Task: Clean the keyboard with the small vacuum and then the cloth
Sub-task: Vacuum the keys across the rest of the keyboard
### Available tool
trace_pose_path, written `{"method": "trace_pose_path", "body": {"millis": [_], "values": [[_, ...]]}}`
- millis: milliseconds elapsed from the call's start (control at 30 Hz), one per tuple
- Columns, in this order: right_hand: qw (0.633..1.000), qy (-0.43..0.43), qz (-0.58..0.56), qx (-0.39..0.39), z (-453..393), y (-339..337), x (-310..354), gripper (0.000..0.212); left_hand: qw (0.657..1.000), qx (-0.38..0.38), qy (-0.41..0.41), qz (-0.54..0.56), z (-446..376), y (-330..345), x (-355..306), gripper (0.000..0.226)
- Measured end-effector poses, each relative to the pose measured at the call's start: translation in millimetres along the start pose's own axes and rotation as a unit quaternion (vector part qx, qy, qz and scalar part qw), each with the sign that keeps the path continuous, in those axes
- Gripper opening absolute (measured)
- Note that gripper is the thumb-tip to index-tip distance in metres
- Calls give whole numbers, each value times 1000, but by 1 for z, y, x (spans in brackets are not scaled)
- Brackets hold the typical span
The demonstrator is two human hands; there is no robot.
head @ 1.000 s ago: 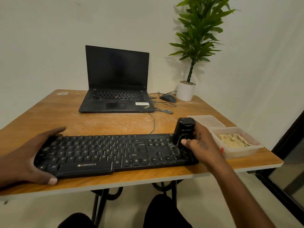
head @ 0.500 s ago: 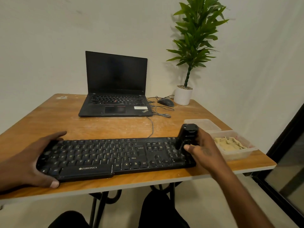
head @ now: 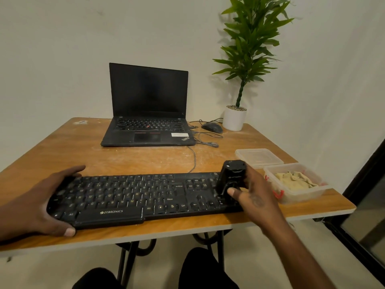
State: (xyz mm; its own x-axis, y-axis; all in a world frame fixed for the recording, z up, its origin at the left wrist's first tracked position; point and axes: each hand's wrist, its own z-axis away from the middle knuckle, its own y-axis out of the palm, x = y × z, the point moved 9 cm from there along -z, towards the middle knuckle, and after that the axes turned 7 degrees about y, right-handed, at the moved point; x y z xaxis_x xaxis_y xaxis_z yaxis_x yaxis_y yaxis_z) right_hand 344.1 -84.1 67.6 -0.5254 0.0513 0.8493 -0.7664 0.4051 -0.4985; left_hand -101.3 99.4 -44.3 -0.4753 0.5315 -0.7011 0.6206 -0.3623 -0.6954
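Gripping the small black handheld vacuum [head: 231,178], the right hand [head: 253,197] is curled around its body, with the thumb laid on its front. The vacuum is held upright on the right end of the long black plastic keyboard [head: 143,197], over the number keys. The left end of the keyboard is clasped by the left hand [head: 39,203], fingers behind and thumb in front. The keyboard is placed near the front edge of the worn wooden table [head: 62,155]. The beige crumpled cloth [head: 293,180] is seen in a clear plastic container [head: 300,195] just to the right of the vacuum. A clear flat lid [head: 258,157] is seen behind it. Farther back, an open black laptop [head: 149,107] is placed.
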Motion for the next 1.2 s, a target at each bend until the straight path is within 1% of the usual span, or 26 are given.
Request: {"method": "trace_pose_path", "body": {"millis": [33,100,133,167,200,267,367,433,567,667,800,900,1000,1133,1200], "values": [[1000,7,1,-12,0,-8,-4,55,1000,-17,14,-2,3,-7,3,150],[999,16,16,-47,1,-26,-13,56,999,-35,-13,-11,1,-11,0,151],[998,16,20,-62,1,-33,-16,56,999,-25,-22,-13,2,-7,2,152],[997,14,21,-73,3,-37,-16,56,999,-27,-15,-15,3,-5,7,153],[997,11,18,-78,3,-37,-15,56,999,-30,-26,-25,4,-5,12,154],[998,0,8,-56,5,-25,-8,54,999,-23,-41,-21,5,-4,19,154],[999,-25,19,17,9,8,7,56,999,-24,-23,-17,6,-7,11,154],[999,-26,22,38,11,13,11,56,999,-29,-16,-27,7,-7,2,153],[1000,-10,16,-5,11,-21,-3,56,999,-42,10,-17,9,-8,-17,148],[999,-13,47,-24,15,-31,-4,57,999,-36,18,-8,10,-6,-22,149],[998,-41,35,-14,21,-11,7,58,1000,-22,16,1,11,-5,-23,151],[998,-57,28,7,25,7,13,55,999,-35,14,24,10,-11,-24,151],[999,-40,11,9,26,-2,7,55,998,-34,11,44,10,-13,-28,149],[999,7,-10,-45,25,-34,-15,61,998,-37,10,57,10,-10,-33,147],[998,0,-8,-64,28,-35,-13,63,998,-30,9,62,10,-10,-33,148]]}}
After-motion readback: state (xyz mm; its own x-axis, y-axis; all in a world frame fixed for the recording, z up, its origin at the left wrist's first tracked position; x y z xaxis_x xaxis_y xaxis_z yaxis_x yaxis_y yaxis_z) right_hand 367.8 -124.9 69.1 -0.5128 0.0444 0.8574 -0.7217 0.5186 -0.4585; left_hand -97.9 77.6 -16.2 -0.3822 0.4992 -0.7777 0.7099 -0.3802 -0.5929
